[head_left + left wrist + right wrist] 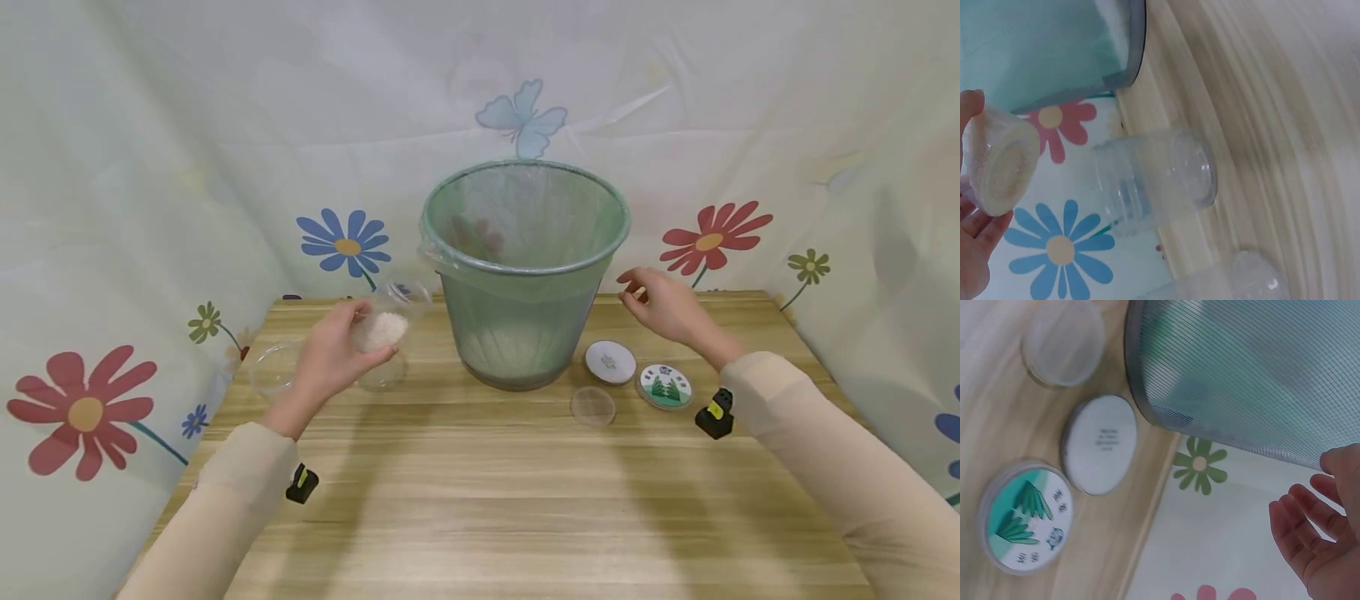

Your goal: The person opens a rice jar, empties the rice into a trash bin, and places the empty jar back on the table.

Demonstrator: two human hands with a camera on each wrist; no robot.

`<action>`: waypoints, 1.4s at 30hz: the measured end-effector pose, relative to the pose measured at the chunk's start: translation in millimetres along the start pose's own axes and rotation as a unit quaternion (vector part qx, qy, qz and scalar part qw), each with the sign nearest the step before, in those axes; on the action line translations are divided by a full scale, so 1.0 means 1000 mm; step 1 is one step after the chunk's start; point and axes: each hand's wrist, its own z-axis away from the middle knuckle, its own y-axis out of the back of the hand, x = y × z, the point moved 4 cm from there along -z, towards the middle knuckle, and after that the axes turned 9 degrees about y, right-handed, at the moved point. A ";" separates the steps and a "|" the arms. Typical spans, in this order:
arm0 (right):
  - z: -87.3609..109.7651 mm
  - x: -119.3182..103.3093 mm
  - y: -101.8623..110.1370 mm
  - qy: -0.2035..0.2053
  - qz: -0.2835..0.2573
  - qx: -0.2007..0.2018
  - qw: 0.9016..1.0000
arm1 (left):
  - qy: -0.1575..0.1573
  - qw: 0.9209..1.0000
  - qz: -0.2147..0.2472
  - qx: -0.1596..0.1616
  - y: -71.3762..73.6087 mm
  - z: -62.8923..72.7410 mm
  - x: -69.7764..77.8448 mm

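My left hand (330, 346) grips a clear plastic jar (408, 296) that holds white rice-like grains (386, 331). The jar tilts with its mouth toward the green mesh wastebasket (517, 325), left of it and apart from it. In the left wrist view, the jar's base (1013, 165) faces the camera, with grains against it. A thin clear bag lines the wastebasket and folds over its rim (525, 271); a pale mass shows low through the mesh. To the right of the wastebasket, my right hand (663, 304) hovers with fingers loosely bent, holding nothing.
Two clear jars stand on the table's left, one (1160, 178) near the wastebasket and another (273, 371) farther left. On the right lie a white lid (611, 362), a green-and-white printed lid (665, 387) and a translucent disc (592, 407). A flowered curtain (337, 125) surrounds the wooden table (480, 500).
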 end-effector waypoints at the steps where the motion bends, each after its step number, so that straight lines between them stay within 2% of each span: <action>1: -0.002 0.001 0.002 -0.006 0.000 -0.003 1.000 | 0.003 1.000 -0.003 0.001 0.001 -0.002 -0.001; 8: -0.013 0.001 0.016 -0.018 0.022 -0.006 1.000 | 0.004 1.000 -0.015 0.004 0.010 -0.016 -0.005; 12: -0.019 0.001 0.027 -0.036 0.025 -0.023 0.999 | 0.009 1.000 -0.023 0.003 0.017 -0.025 -0.003; 18: -0.031 -0.002 0.043 -0.057 0.012 -0.045 0.997 | 0.025 0.999 -0.045 -0.003 0.028 -0.038 -0.001; 24: -0.039 -0.004 0.057 -0.079 -0.001 -0.065 0.995 | 0.041 0.998 -0.042 -0.013 0.042 -0.049 0.002; 28: -0.044 -0.006 0.066 -0.094 0.006 -0.065 0.993 | 0.042 0.998 -0.041 -0.024 0.050 -0.056 0.007; 35: -0.055 -0.012 0.079 -0.102 0.023 -0.066 0.992 | 0.030 0.998 -0.053 -0.024 0.061 -0.066 0.020; 42: -0.066 -0.014 0.090 -0.120 0.013 -0.068 0.990 | 0.023 0.997 -0.072 -0.031 0.071 -0.079 0.034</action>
